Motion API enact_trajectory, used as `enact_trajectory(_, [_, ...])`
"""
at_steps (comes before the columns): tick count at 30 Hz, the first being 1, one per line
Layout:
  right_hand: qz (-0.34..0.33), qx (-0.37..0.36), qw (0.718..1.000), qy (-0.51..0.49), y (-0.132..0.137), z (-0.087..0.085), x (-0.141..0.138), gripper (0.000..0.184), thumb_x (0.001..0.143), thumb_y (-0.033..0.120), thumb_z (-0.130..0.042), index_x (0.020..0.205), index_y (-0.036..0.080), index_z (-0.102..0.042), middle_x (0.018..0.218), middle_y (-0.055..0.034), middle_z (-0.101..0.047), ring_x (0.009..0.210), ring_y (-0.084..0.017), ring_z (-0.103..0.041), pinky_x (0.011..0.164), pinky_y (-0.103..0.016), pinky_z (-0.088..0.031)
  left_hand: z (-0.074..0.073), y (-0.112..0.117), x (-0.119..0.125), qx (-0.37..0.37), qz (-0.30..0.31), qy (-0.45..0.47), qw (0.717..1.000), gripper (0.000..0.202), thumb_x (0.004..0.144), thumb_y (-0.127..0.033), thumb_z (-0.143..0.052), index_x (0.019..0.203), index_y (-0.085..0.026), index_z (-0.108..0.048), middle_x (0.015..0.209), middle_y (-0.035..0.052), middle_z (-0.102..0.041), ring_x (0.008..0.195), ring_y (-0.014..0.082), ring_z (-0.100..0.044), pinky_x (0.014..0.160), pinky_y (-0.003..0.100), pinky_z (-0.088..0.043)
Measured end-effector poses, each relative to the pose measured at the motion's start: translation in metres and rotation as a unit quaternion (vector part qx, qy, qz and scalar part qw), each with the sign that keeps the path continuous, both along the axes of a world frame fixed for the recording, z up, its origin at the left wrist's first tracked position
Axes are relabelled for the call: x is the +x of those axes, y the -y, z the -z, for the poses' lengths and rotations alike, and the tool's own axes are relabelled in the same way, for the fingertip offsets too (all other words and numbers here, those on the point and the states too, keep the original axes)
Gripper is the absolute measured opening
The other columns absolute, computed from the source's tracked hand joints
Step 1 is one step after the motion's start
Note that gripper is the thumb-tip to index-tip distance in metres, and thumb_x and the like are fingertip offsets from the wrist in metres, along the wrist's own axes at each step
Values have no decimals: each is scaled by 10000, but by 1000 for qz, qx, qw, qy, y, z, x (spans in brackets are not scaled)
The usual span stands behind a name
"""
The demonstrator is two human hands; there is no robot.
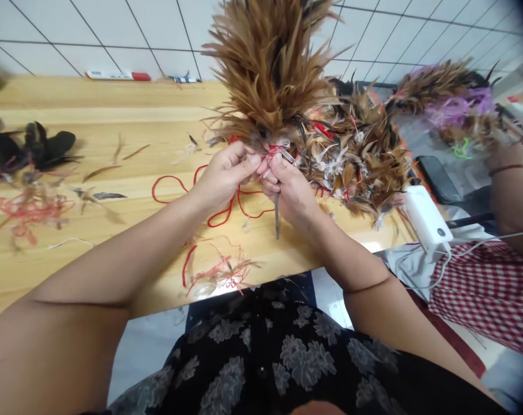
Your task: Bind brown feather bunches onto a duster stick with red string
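A large bundle of brown feathers (272, 69) stands fanned out away from me, its bound base between my hands. Red thread (273, 151) is wound about that base. My left hand (233, 173) is closed, thumb and forefinger pinched at the thread on the left side of the base. Closed around the base from the right is my right hand (287, 181), thumb on top. Out of its underside sticks a thin grey pointed piece (277, 216), perhaps a blade; its upper part is hidden in the hand. A loose length of red yarn (220, 222) curls on the table beneath.
A heap of brown feather pieces (356, 155) lies to the right, beside a white power bank (428, 216) with a cable and a dark phone (438, 178). Black feathers (49, 141) lie left. A marker (118, 75) rests by the tiled wall. Another person's arm (512, 196) is at right.
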State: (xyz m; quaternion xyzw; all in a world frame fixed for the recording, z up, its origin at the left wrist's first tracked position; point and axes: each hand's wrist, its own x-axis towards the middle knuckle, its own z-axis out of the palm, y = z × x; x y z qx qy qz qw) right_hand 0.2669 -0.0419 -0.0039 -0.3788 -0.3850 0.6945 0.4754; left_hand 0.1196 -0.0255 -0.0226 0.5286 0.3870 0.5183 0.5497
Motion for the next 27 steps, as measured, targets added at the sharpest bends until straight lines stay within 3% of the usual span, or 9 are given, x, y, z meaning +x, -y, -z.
enact_trajectory(3, [16,7,1000,8,0,2,-2,450,1058,545,-604,770,205,-542,589,91,-256,530,-78,-155,508,-225,-176,2,2,6,65,-61,-48,995,276,924,-402,-817,842,-202,-646,839,37,-699,823,178,-666,807,307,-547])
enact_trajectory(7, [56,5,998,13,0,7,-7,408,1084,493,-571,795,211,-515,589,91,-295,528,-75,-213,512,-209,-224,2,8,10,119,-116,-135,977,124,950,-301,-723,901,-199,-672,864,33,-716,838,180,-658,839,309,-530])
enact_trajectory(11, [82,18,996,17,-5,12,-7,433,1001,608,-667,859,238,-491,635,84,-356,558,-77,-304,528,-192,-293,1,17,9,166,-113,-185,962,153,945,-340,-726,999,-199,-704,917,44,-729,829,187,-659,828,319,-528])
enact_trajectory(14, [82,21,996,-9,-6,12,-6,380,1033,535,-650,867,240,-478,645,80,-375,568,-79,-341,535,-181,-327,4,19,7,176,-92,-190,961,228,955,-413,-736,1065,-216,-703,919,45,-722,823,185,-660,836,325,-536])
enact_trajectory(20, [76,30,995,-64,-6,-10,1,329,1096,228,-526,783,225,-424,631,74,-365,537,-77,-286,526,-186,-305,3,18,9,150,-48,-116,981,363,945,-588,-767,1046,-248,-691,902,51,-707,883,202,-688,852,336,-557])
enact_trajectory(23, [124,64,990,-33,-14,-22,22,295,1086,242,-565,805,223,-476,657,75,-373,543,-69,-252,528,-192,-256,-1,15,7,130,-14,-113,985,446,915,-664,-775,1036,-241,-703,865,53,-715,786,186,-668,770,336,-534])
enact_trajectory(25, [136,93,986,-7,-21,-30,44,272,1037,301,-669,824,228,-516,677,83,-387,555,-50,-264,551,-201,-259,-2,8,1,146,-25,-143,978,462,902,-669,-785,1042,-233,-719,910,59,-740,787,180,-661,760,342,-515])
enact_trajectory(27, [117,111,986,-41,-25,-37,64,249,1046,210,-609,803,223,-554,645,93,-337,539,-34,-233,568,-229,-234,0,-3,-9,182,-71,-199,960,431,907,-624,-794,1048,-221,-737,976,62,-761,853,189,-662,773,349,-499])
